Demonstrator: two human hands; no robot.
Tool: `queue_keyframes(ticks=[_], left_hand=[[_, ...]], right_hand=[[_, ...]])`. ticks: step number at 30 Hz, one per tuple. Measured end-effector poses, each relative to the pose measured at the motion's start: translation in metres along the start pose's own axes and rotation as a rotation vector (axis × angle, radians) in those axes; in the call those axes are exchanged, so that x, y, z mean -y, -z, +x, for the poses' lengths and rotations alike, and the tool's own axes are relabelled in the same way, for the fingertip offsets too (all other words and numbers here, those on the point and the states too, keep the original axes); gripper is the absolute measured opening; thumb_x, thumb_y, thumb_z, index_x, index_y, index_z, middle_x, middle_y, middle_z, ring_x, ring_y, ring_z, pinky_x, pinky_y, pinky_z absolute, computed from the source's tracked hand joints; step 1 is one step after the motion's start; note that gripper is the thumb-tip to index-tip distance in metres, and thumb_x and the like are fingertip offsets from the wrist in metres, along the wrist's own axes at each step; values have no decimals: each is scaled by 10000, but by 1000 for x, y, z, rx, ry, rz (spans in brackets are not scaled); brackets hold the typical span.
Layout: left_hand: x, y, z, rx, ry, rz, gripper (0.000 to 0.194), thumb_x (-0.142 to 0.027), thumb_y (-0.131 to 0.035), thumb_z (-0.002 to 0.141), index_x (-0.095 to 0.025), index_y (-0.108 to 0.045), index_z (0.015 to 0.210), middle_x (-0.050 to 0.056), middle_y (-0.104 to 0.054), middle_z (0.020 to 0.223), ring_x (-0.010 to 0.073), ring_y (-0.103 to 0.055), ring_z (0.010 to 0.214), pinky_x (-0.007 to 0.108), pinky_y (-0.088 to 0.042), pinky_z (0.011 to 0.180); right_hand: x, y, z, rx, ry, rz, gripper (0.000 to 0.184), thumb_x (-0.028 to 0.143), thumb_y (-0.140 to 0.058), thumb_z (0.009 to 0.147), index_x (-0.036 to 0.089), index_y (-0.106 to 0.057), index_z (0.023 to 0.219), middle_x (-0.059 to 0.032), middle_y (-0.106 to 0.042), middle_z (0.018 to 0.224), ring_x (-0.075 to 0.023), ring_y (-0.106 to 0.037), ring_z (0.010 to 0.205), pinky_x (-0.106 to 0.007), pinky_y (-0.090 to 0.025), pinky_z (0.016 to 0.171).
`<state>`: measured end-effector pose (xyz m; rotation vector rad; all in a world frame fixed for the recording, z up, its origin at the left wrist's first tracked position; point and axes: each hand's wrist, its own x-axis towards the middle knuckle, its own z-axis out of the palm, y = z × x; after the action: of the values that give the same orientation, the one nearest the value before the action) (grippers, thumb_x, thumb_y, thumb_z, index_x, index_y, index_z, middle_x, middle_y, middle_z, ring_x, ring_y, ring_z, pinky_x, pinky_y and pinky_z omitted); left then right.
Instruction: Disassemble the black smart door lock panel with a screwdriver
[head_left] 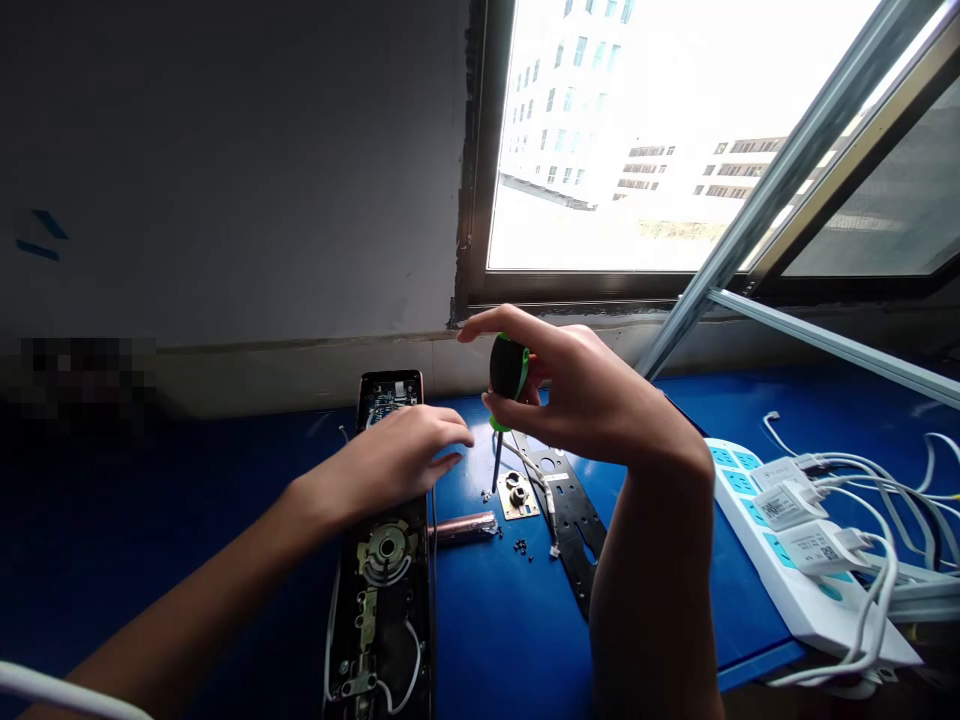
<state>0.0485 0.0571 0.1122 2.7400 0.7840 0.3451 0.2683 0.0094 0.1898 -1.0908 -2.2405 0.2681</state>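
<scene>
The fingers of the right hand (577,395) curl firmly round the black-and-green handle of a screwdriver (509,368), with the forefinger stretched over its top. The thin shaft (496,462) points down, its tip near a small brass plate (517,497) and a scatter of tiny screws (520,546). Whether the tip touches anything, I cannot tell.

The left hand (390,460) is open, fingers loosely extended and slightly apart, holding nothing. It lies over a long, opened door-lock panel (382,610), with its wiring and metal parts exposed; contact between them cannot be made out.

Beside the panel lie a copper-coloured cylinder (465,528) and a black perforated metal plate (574,525), all on a blue table (510,640). Further right sits a white power strip (780,560) with plugged-in chargers (817,548) and white cables (885,480). A window (600,150) stands open beyond the table.
</scene>
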Motion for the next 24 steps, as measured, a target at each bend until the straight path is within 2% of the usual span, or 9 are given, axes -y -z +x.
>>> queue_keyframes(ticks=[4, 7, 9, 12, 18, 24], left_hand=[[17, 18, -46, -224, 29, -2, 247, -299, -569, 1010, -231, -742, 1171, 59, -705, 1215, 210, -696, 1029, 336, -580, 899], [28, 20, -67, -293, 44, 33, 252, -316, -600, 995, -242, -737, 1193, 68, -698, 1209, 240, -637, 1160, 384, -568, 993], [32, 19, -73, -280, 32, 48, 279, -335, -638, 976, -260, -721, 1231, 70, -687, 1244, 266, -556, 1283, 425, -536, 1070], [35, 15, -74, -238, 46, 52, 361, -364, -661, 966, -272, -673, 1315, 72, -656, 1324, 289, -439, 1407, 471, -492, 1139], [43, 5, -71, -208, 84, 94, 389, -351, -653, 975, -221, -649, 1341, 98, -657, 1320, 329, -381, 1450, 529, -467, 1156], [44, 3, -71, -212, 83, 81, 368, -347, -647, 981, -226, -660, 1328, 100, -665, 1297, 331, -371, 1454, 520, -460, 1155]], right_hand=[[9, -11, 10, -50, 67, 56, 473, 159, -662, 879, 237, -567, 1336, 28, -670, 877, -99, -596, 684, -238, -504, 622], [17, -27, 20, -217, 116, 35, 427, 136, -663, 865, 213, -591, 1279, 28, -669, 872, -107, -611, 723, -255, -540, 689], [21, -39, 27, -323, 144, 24, 396, 117, -641, 864, 204, -595, 1248, 35, -658, 851, -100, -594, 697, -265, -545, 699], [24, -55, 36, -392, 164, -15, 390, 94, -624, 852, 203, -600, 1225, 45, -646, 816, -88, -555, 638, -271, -533, 665], [19, -72, 46, -346, 183, -55, 401, 80, -615, 839, 213, -612, 1217, 43, -650, 806, -91, -551, 633, -268, -521, 634], [20, -75, 46, -360, 187, -70, 398, 102, -612, 842, 230, -609, 1218, 26, -680, 835, -105, -551, 623, -287, -523, 622]])
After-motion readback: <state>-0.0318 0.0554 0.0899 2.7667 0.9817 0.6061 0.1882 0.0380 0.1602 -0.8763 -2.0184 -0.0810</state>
